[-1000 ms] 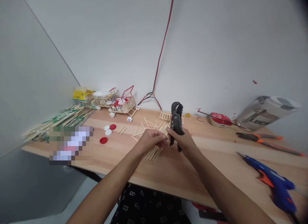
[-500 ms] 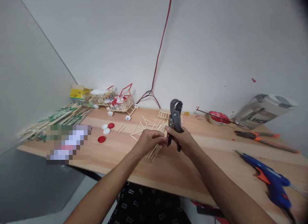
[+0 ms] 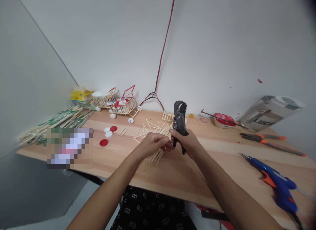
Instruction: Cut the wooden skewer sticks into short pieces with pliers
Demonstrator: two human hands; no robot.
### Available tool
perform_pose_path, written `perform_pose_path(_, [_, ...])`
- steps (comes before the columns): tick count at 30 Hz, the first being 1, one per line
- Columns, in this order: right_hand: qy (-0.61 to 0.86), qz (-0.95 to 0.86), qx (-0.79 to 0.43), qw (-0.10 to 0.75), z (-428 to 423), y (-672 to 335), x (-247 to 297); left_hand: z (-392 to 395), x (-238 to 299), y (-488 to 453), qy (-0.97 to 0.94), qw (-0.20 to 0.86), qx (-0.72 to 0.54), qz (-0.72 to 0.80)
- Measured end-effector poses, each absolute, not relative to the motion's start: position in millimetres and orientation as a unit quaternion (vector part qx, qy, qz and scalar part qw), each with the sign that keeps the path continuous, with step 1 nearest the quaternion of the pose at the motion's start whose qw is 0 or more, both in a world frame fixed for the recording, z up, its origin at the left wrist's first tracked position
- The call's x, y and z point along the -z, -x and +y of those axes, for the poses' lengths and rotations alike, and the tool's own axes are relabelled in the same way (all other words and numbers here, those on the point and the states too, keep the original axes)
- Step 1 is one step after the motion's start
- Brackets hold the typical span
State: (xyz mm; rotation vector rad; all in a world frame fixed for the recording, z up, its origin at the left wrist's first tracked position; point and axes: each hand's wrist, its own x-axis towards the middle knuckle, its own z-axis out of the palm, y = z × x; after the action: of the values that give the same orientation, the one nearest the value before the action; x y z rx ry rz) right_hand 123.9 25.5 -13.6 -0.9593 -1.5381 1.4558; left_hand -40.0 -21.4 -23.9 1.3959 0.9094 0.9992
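One black cutter (image 3: 179,119) stands upright in the right hand (image 3: 189,143).

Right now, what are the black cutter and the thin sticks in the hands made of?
The cutter is probably metal: dark, dull, with a faint sheen on its curved head. The sticks look like bare wood or bamboo: pale tan, matt, thin and straight.

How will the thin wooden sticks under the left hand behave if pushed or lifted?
The wooden sticks look very thin, so probably light and easy to snap. They seem loose on the table, so a push would likely scatter or roll them.
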Motion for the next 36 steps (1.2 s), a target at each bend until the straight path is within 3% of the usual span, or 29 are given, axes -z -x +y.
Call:
perform_pose_path(14, [0.449, -0.654, -0.457, 0.403, 29.0, -119.9, 19.2, -13.7, 33.6, 30.7, -0.448, 0.584, -0.503, 0.453])
perform_pose_path(24, [0.464, -0.681, -0.393, 0.408, 25.8, -114.4, 23.3, -13.6, 33.9, 28.5, -0.465, 0.557, -0.53, 0.439])
perform_pose_path(36, [0.364, -0.749, -0.507, 0.224, 39.2, -152.4, -0.7, -30.5, -6.0, 77.8, -0.473, 0.574, -0.521, 0.419])
